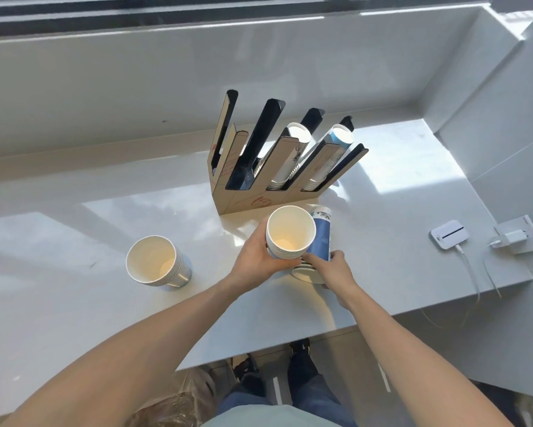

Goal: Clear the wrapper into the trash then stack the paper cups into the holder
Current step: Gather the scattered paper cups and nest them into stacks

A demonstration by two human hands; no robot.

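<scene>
- No wrapper lies on the bench (382, 266); something crinkled and clear shows at the near edge below it, maybe a trash bag, so I judge that step done.
- Left hand (259, 257) wraps an upright nested stack (290, 232), mouth up, fingers clamped on its rims and side.
- Right hand (336, 269), touching that stack's right, pinches the rim end of a blue stack (319, 241) lying on its side, base pointing far; fingers closed on it.
- A third stack (157, 260) stands loose to the left, well apart from both hands.
- Farther off, the holder (243, 201) leans its slots away: the two right slots carry cups (296, 149), the two left look empty.
- Far right, a small white device (449, 234) with a cable sits clear of the work.
- Left to do, as I judge it: load all three stacks, likely into the empty left slots.
</scene>
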